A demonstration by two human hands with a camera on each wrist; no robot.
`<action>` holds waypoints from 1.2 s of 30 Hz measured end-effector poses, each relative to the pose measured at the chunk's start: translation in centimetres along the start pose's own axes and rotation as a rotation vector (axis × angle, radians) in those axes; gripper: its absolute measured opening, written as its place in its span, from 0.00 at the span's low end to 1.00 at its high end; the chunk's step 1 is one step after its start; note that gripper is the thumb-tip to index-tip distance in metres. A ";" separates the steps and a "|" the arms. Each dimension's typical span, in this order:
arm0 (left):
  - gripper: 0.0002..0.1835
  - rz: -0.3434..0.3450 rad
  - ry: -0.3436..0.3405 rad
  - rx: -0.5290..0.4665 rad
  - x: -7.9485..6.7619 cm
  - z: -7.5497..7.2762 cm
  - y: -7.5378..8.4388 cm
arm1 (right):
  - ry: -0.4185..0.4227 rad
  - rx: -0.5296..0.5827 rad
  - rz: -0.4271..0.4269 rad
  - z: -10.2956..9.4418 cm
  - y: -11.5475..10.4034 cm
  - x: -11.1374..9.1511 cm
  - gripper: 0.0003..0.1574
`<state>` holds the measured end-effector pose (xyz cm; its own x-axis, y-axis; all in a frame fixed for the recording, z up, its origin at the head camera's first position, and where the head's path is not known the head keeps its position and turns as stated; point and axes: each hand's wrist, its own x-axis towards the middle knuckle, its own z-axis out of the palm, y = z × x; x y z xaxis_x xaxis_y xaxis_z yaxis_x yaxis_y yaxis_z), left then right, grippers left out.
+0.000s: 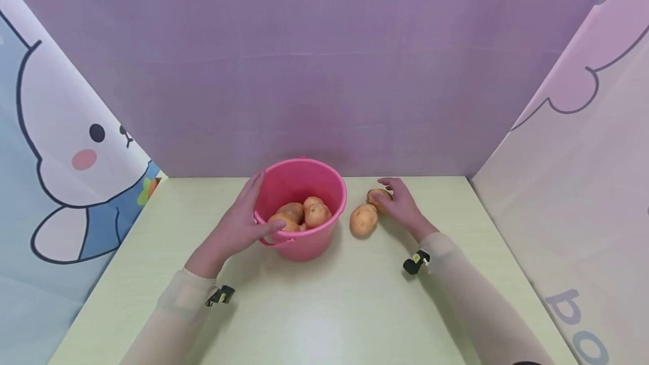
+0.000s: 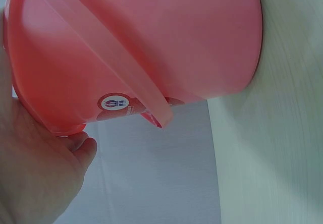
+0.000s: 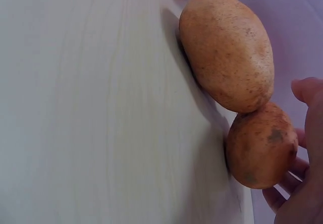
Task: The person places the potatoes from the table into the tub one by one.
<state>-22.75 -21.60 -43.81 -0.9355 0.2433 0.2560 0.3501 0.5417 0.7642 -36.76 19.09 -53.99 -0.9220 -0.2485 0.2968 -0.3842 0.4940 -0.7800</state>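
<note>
A pink bucket (image 1: 314, 244) stands upright with several potatoes (image 1: 316, 214) in it. My left hand (image 1: 240, 221) holds the bucket at its left rim, the thumb lying over the front rim and the fingers along the outer side. In the left wrist view, fingertips (image 2: 86, 151) show right at the rim. Two potatoes lie on the table to the bucket's right, touching each other. The farther, rounder potato (image 3: 262, 146) has my right hand (image 1: 403, 204) around its far side, fingers partly hidden behind it and thumb apart from it. Nearer me lies the longer potato (image 1: 363, 220).
The pale wood-grain table (image 1: 304, 314) ends at a purple backdrop (image 1: 324, 72). Printed sheets (image 1: 76, 185) rise along both sides. The bucket's pink handle (image 2: 108, 47) hangs down its side.
</note>
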 end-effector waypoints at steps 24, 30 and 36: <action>0.63 -0.019 0.002 0.024 -0.1 -0.1 0.1 | -0.056 0.062 0.244 1.3 1.4 0.3 0.39; 0.63 -0.002 0.003 0.013 -0.2 -0.3 0.2 | -0.034 0.107 0.239 1.3 1.3 0.2 0.34; 0.62 0.008 0.007 0.000 -0.3 -0.5 0.3 | -0.011 0.122 0.233 1.2 1.0 -0.1 0.29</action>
<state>-22.40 -21.86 -43.35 -0.9330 0.2419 0.2665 0.3576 0.5397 0.7621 -36.99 18.60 -55.45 -0.9841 -0.1494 0.0961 -0.1527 0.4352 -0.8873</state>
